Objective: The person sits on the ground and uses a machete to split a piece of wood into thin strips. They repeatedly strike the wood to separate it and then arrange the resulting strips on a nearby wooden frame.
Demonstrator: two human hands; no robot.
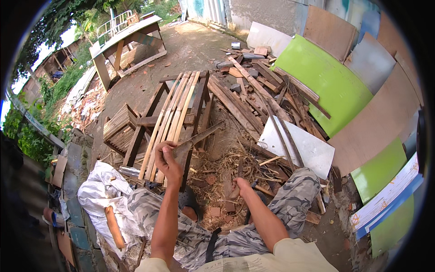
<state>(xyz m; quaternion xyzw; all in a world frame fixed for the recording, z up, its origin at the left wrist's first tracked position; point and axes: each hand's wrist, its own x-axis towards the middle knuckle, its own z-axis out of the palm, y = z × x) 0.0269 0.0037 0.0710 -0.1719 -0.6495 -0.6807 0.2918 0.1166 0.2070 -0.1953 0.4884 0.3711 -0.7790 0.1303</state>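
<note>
My left hand [168, 164] is raised in front of the slatted wooden frame, its fingers closed on the near end of a long narrow wood strip [204, 135]. The strip slants up and away to the right. Lower down, between my knees, my right hand [241, 187] is closed round a tool that looks like a knife [240, 169], with its dark, narrow blade pointing away from me. Strip and knife are apart. Several pale slats [174, 113] lie side by side along the dark wooden frame [149, 111] just beyond my left hand.
Shavings [210, 167] litter the ground between my feet. Scrap timber [253, 95] is heaped ahead to the right, beside a white board [297, 145] and leaning green panels [326, 81]. A white sack [102, 188] lies at my left knee. A wooden table [127, 38] stands far left.
</note>
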